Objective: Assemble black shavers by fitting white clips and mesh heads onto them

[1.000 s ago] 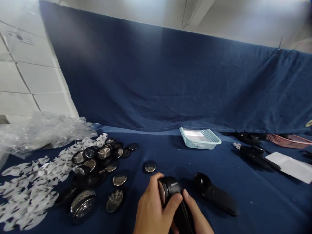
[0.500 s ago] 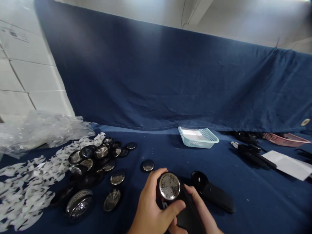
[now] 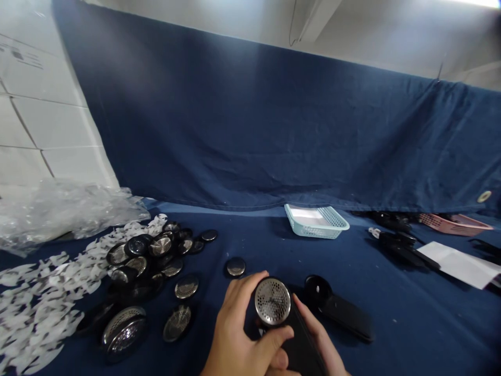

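A black fabric shaver [image 3: 273, 302] with a round perforated metal head faces up in front of me, low in the middle of the view. My left hand [image 3: 237, 334] is closed around the head end, its thumb lying across just below the metal mesh. On the other side my right hand [image 3: 321, 334] grips the black body, and most of its fingers are hidden. Just right of the hands lies another black shaver body [image 3: 344, 313], its round end an open cup with a small white post. A loose round mesh cap [image 3: 236, 267] rests beyond my left hand.
Many black-rimmed mesh caps [image 3: 161, 244] are heaped at left, beside scattered white plastic blade pieces [image 3: 50, 297] and clear plastic bags [image 3: 70, 209]. A light blue basket [image 3: 319, 231] stands at the back. Farther right are black shaver bodies [image 3: 403, 250], white paper [image 3: 457, 263] and a pink basket [image 3: 454, 226].
Both hands keep hold of the fabric shaver in nearly the same place. My left thumb has shifted slightly down and left, and the view has turned a little.
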Tool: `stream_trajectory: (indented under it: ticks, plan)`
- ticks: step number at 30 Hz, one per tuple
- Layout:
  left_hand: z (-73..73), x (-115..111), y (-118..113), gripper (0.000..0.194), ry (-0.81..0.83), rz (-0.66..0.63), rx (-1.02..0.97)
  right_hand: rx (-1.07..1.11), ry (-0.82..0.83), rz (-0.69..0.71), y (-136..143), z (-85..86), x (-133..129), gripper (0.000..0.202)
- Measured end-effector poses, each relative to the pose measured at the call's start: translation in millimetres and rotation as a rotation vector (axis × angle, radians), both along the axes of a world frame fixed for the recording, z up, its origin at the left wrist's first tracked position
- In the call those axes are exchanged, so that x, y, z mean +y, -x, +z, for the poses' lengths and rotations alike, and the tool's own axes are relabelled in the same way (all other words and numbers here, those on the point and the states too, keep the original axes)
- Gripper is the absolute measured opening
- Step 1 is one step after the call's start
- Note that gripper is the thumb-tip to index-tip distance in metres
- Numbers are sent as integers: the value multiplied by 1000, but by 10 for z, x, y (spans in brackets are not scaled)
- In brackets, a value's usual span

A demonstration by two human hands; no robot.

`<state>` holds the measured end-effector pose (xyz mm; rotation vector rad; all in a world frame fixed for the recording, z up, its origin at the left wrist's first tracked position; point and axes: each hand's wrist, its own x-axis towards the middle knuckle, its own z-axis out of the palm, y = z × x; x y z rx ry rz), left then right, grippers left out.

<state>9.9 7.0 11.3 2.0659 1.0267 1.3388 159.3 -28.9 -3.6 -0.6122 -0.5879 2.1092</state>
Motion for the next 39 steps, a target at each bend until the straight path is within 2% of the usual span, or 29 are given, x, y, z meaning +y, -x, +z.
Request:
stream_trajectory:
  ticks: [2, 5, 8, 12, 14, 16, 19, 21, 23, 26, 29, 32, 35, 39]
  plan:
    - [4, 4, -1, 66, 23, -19, -4, 16, 31, 64, -1, 2, 26, 68]
    - [6, 17, -12, 66, 37, -43, -6, 18, 41, 83, -7, 9, 68, 69]
    - [-10, 33, -19, 64, 35, -53, -12, 12, 42, 88, -46, 88, 32, 67]
    - [-44, 44, -10, 64, 36, -59, -13, -61, 31, -69, -134, 292, -127, 51]
    - [-49, 42, -7, 63, 38, -62, -19, -82, 41, -105, -159, 337, -158, 46]
    - [-38, 36, -10, 62, 54, -64, -24, -83, 57, -55, -158, 297, -120, 52]
    - [1, 30, -14, 60, 115, -75, -33, -81, 57, 12, -131, 133, 2, 66]
    - [25, 39, -11, 59, 181, -107, -61, -80, 40, -23, -119, 35, 63, 73]
    - [35, 65, -3, 59, 251, -153, -108, -72, 1, -137, -119, -10, 88, 72]
    - [25, 114, 6, 62, 367, -209, -215, -51, -79, -309, -132, 11, 76, 55]
    - [16, 150, -1, 65, 495, -275, -358, -8, -166, -360, -144, 57, 48, 36]
    - [22, 170, -16, 69, 582, -324, -490, 23, -236, -360, -155, 79, 31, 47]
    - [31, 186, -27, 73, 641, -315, -576, 35, -229, -331, -168, 94, 27, 58]
    - [50, 189, -24, 73, 669, -308, -607, 67, -226, -313, -175, 101, 27, 58]
